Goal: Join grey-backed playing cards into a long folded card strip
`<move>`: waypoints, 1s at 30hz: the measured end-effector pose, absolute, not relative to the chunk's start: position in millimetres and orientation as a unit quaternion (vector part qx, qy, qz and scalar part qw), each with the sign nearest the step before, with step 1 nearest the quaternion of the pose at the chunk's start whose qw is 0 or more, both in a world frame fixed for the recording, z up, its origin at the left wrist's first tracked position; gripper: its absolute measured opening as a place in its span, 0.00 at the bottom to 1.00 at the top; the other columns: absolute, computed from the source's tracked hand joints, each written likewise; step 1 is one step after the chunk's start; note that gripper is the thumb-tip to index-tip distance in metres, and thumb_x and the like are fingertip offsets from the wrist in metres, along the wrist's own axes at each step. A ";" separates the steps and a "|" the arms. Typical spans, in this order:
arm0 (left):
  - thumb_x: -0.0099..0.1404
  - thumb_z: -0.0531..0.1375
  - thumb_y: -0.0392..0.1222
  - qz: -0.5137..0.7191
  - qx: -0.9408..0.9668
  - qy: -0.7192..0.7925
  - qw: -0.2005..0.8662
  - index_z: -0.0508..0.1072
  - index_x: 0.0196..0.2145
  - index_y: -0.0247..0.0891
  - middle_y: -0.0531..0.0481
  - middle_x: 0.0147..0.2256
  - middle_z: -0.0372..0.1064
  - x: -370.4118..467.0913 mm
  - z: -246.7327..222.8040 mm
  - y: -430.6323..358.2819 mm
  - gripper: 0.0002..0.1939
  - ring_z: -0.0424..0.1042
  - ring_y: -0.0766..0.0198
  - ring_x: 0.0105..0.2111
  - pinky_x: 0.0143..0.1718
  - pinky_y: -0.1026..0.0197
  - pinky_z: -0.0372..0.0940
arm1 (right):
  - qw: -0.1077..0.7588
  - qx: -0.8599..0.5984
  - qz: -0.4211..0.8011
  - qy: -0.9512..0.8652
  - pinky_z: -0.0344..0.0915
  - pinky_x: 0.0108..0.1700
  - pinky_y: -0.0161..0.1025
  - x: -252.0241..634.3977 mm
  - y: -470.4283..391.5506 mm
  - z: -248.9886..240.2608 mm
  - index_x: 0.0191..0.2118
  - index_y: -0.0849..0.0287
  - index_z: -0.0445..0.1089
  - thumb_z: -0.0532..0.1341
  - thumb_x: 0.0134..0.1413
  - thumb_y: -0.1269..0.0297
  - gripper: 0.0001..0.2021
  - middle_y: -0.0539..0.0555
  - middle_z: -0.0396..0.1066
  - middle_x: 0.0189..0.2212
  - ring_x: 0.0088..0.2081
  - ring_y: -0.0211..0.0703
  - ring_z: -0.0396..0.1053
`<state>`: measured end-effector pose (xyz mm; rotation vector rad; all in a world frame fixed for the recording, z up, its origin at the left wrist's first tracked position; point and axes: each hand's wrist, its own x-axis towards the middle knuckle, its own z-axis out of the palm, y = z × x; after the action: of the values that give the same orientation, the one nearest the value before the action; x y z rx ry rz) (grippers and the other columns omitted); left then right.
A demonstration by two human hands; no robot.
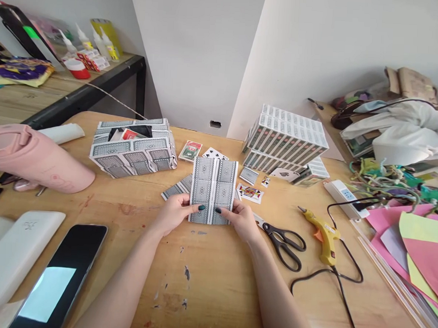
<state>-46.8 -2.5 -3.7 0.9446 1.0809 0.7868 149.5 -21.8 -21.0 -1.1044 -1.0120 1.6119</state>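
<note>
Two hands are at work, and between them is one panel of playing cards (204,185), made of two columns of patterned backs with a white seam down the middle. On the tabletop (221,283) are one card-covered box (134,156) at the back left, one card pack (190,151) beside it, and one stack of card packs (289,133) at the back right, too many to count surely. One pair of scissors (279,234), one yellow glue gun (328,235) and one power strip (346,197) are on the right; one pink tumbler (56,161) and one phone (62,273) are on the left.

The left hand (173,214) has its grip closed on the panel's lower left edge, thumb across the front; the right hand (245,222) pinches the lower right edge likewise. The panel stands mostly above both grips, its bottom strip just below the thumbs. Whether that bottom edge touches the tabletop, I cannot tell.
</note>
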 end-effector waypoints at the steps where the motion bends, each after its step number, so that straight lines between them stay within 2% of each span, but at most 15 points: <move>1: 0.44 0.69 0.45 0.352 0.426 0.490 0.674 0.76 0.34 0.35 0.46 0.35 0.76 -46.2 -3.7 -2.5 0.19 0.73 0.58 0.36 0.44 0.55 0.64 | 0.442 -0.454 0.649 -0.421 0.68 0.43 0.44 149.6 -21.8 -20.8 0.36 0.59 0.73 0.68 0.39 0.59 0.15 0.54 0.76 0.36 0.38 0.47 0.73; 5: 0.42 0.70 0.45 0.348 0.417 0.497 0.676 0.76 0.32 0.34 0.47 0.32 0.76 -43.0 -4.1 -2.8 0.19 0.73 0.57 0.35 0.41 0.56 0.65 | 0.416 -0.472 0.642 -0.439 0.69 0.42 0.46 148.8 -22.3 -20.3 0.35 0.60 0.75 0.68 0.37 0.59 0.15 0.54 0.77 0.35 0.38 0.49 0.73; 12: 0.38 0.71 0.46 0.361 0.402 0.527 0.655 0.76 0.31 0.33 0.46 0.31 0.76 -35.8 -4.6 -4.1 0.21 0.73 0.54 0.36 0.40 0.56 0.65 | 0.427 -0.499 0.628 -0.419 0.70 0.41 0.47 141.8 -24.0 -18.1 0.32 0.59 0.75 0.70 0.34 0.59 0.15 0.54 0.77 0.34 0.36 0.51 0.73; 21: 0.39 0.70 0.47 0.345 0.429 0.542 0.636 0.76 0.28 0.34 0.46 0.29 0.76 -33.0 -2.1 -3.1 0.19 0.73 0.56 0.32 0.36 0.58 0.65 | 0.417 -0.518 0.621 -0.415 0.69 0.41 0.47 141.2 -21.2 -16.8 0.32 0.59 0.74 0.70 0.33 0.59 0.16 0.55 0.77 0.35 0.36 0.51 0.73; 27: 0.43 0.69 0.46 0.351 0.437 0.488 0.669 0.76 0.35 0.35 0.46 0.35 0.76 -39.7 0.6 -3.2 0.21 0.73 0.56 0.35 0.39 0.56 0.66 | 0.446 -0.478 0.636 -0.410 0.68 0.41 0.43 146.7 -19.8 -17.4 0.37 0.59 0.72 0.66 0.42 0.54 0.17 0.55 0.76 0.37 0.39 0.49 0.73; 30: 0.45 0.69 0.46 0.344 0.435 0.477 0.682 0.75 0.39 0.35 0.45 0.37 0.76 -42.3 -0.3 -3.5 0.23 0.73 0.55 0.38 0.40 0.55 0.67 | 0.483 -0.459 0.652 -0.361 0.69 0.38 0.42 147.1 -19.7 -18.8 0.36 0.58 0.71 0.65 0.42 0.52 0.17 0.54 0.76 0.36 0.38 0.48 0.73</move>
<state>-42.3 -3.5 -0.3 0.9753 1.0709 0.7708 147.1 -19.7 -18.8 -1.1185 -0.8802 1.5895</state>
